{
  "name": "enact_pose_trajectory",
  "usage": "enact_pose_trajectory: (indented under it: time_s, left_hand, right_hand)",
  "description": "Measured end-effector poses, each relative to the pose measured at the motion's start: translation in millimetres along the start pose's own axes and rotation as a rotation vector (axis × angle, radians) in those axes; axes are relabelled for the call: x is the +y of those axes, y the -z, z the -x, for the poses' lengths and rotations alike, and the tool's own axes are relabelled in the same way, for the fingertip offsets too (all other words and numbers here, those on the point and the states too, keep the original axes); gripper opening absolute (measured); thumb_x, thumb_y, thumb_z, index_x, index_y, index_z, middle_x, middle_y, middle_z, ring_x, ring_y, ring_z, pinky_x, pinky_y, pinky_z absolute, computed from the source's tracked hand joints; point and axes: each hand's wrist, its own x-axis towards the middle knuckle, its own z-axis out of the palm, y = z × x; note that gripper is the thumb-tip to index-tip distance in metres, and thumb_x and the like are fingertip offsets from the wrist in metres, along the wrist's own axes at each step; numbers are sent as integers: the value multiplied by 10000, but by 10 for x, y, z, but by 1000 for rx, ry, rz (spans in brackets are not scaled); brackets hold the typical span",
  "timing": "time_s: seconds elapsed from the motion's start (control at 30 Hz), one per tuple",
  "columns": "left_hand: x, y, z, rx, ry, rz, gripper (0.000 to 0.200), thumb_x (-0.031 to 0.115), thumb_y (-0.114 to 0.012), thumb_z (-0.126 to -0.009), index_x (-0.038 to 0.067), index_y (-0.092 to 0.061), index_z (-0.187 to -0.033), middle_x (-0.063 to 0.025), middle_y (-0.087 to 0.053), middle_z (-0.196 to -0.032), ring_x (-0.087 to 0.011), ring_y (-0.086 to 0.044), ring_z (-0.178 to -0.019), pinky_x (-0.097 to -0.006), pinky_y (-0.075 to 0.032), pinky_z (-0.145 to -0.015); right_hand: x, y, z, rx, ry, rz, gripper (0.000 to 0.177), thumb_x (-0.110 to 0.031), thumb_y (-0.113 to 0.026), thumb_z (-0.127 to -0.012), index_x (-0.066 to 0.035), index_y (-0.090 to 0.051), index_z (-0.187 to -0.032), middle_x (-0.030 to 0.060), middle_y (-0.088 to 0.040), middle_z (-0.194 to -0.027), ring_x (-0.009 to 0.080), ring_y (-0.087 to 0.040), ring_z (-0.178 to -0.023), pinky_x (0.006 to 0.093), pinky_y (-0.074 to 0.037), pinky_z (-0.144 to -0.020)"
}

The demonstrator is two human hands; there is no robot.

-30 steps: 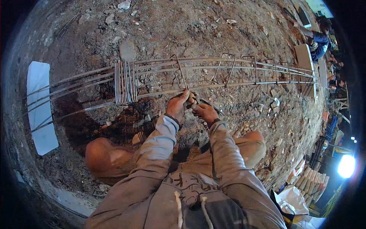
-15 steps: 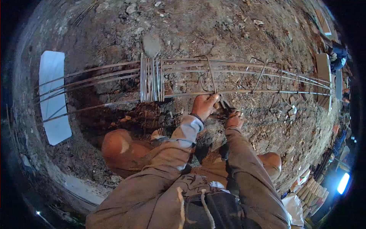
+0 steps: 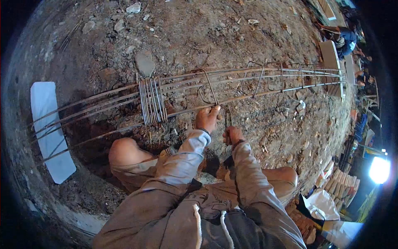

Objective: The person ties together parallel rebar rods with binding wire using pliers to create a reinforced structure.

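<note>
**Two bare hands meet the near side of a long frame of metal rods**

The left hand (image 3: pixel 207 119) is at the near rod (image 3: pixel 185 111), its thumb and fingers drawn together just where the lower corner of an angular metal ring (image 3: pixel 209 85) meets the rod. Whether the fingers pinch the rod, the ring or both, I cannot tell. The right hand (image 3: pixel 233 135) is nearer the body and a little to the right, apart from the left hand, its fingers curled closed around a slim tool (image 3: pixel 229 118) that points away from the body; the tool is too blurred to name.

The long rods run from left to right across the dirt ground (image 3: pixel 195 37). At the left they lie over a white block (image 3: pixel 53 137), and at the far right they reach a pale block (image 3: pixel 330 56). Left of the hands, a tight bundle of rings (image 3: pixel 153 101) sits around the rods, while more rings stand spaced out along them to the right. A flat stone (image 3: pixel 145 63) lies beyond the bundle.

At the far right a person in a dark top (image 3: pixel 347 41) is beside the pale block. Near right are stacked bricks (image 3: pixel 340 189), a crumpled white sheet (image 3: pixel 321 205) and a glaring lamp (image 3: pixel 379 170).
</note>
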Motion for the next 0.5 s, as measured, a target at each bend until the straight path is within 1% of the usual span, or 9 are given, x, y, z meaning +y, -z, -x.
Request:
enact_pose_trajectory:
  time_s: [0.07,0.1,0.2,0.27,0.33,0.37,0.4,0.47,0.5]
  left_hand:
    - [21,40,-4,-140,137,446,310,324,-593,-823,16,-623,-806,-33,-578,-602,-149,-517,-492,-302,-426,-486]
    - [-62,60,-28,-233,134,645,317,299,-611,-820,4,-608,-934,-44,-619,-758,-151,-553,-586,-291,-448,-556]
    - [100,202,-4,-289,264,795,343,304,-624,-811,7,-613,-980,-60,-631,-859,-143,-581,-709,-276,-458,-647]
    - [-70,140,-92,-283,321,707,309,307,-579,-840,18,-628,-937,-40,-648,-797,-117,-595,-690,-224,-443,-576]
    - [-143,117,-163,-409,283,910,292,307,-556,-854,41,-634,-943,-28,-646,-814,-106,-593,-690,-224,-440,-571]
    - [-196,134,-183,-449,328,881,319,298,-567,-846,28,-602,-1012,-64,-635,-949,-163,-613,-842,-268,-483,-743]
    - [-224,115,-211,-449,331,888,319,298,-567,-846,28,-602,-1012,-64,-635,-949,-163,-613,-842,-268,-483,-743]
    - [-291,93,-268,-516,251,852,332,335,-550,-852,49,-605,-1011,-50,-639,-948,-153,-616,-816,-254,-484,-721]
    - [-249,132,-248,-518,253,852,332,335,-550,-852,49,-605,-1011,-50,-639,-948,-153,-616,-816,-254,-484,-721]
  right_hand:
    - [-11,42,322,-170,-21,-426,153,-173,-531,-810,-27,-577,-826,61,-586,-656,160,-557,-482,265,-444,-427]
    - [-12,66,494,-159,-24,-428,153,-173,-531,-810,-27,-577,-826,61,-586,-656,160,-557,-482,265,-444,-427]
    - [-31,194,1046,-208,130,-469,226,-157,-535,-805,-12,-535,-978,77,-599,-711,142,-553,-508,247,-431,-423]
    - [-170,241,1314,-203,144,-453,269,-124,-549,-797,-24,-515,-1045,74,-602,-722,148,-565,-525,247,-438,-424]
    - [-250,274,1480,-208,160,-432,334,-91,-563,-789,-37,-496,-1112,70,-605,-733,155,-578,-541,246,-444,-425]
    - [-275,288,1532,-208,169,-411,356,-95,-558,-792,-55,-489,-1139,70,-611,-763,153,-585,-563,250,-451,-440]
    - [-300,289,1573,-214,176,-392,380,-98,-553,-795,-74,-482,-1167,70,-616,-794,151,-592,-586,253,-459,-455]
    - [-285,257,1553,-146,168,-302,414,-86,-554,-760,-94,-514,-1171,113,-619,-822,208,-607,-644,317,-484,-530]
    - [-184,275,1468,18,352,9,456,-70,-557,-731,-108,-516,-1184,126,-609,-817,252,-601,-669,349,-484,-594]
